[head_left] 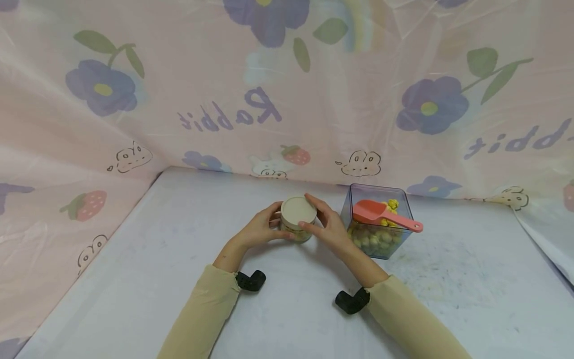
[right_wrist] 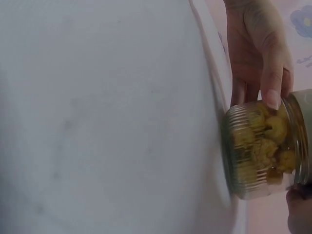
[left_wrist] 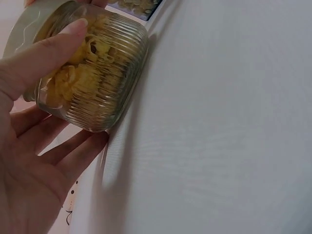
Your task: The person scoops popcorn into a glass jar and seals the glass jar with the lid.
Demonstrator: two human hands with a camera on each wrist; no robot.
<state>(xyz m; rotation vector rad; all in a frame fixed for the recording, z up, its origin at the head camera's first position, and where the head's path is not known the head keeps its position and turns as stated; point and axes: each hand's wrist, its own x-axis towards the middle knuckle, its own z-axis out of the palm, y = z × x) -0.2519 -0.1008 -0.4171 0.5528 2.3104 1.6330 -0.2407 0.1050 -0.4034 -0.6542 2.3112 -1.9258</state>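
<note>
A ribbed glass jar (left_wrist: pixel 105 68) of yellow dried flowers or popcorn-like pieces, topped by a pale round lid (head_left: pixel 298 210), stands on the white table in the head view. My left hand (head_left: pixel 256 229) holds the jar's glass body, thumb on the near side and fingers around the far left. From the other side my right hand (head_left: pixel 334 230) grips the lid between thumb and fingers at its rim. In the right wrist view the jar (right_wrist: pixel 256 146) appears sideways, with the left thumb against its glass and only a little of the right hand showing.
Just right of my right hand stands a clear square container (head_left: pixel 378 247) holding more yellowish pieces. A pink scoop (head_left: pixel 369 212) lies across its top, the handle extending past the right rim. A printed cloth (head_left: pixel 314 109) hangs behind the white table (head_left: pixel 148 279).
</note>
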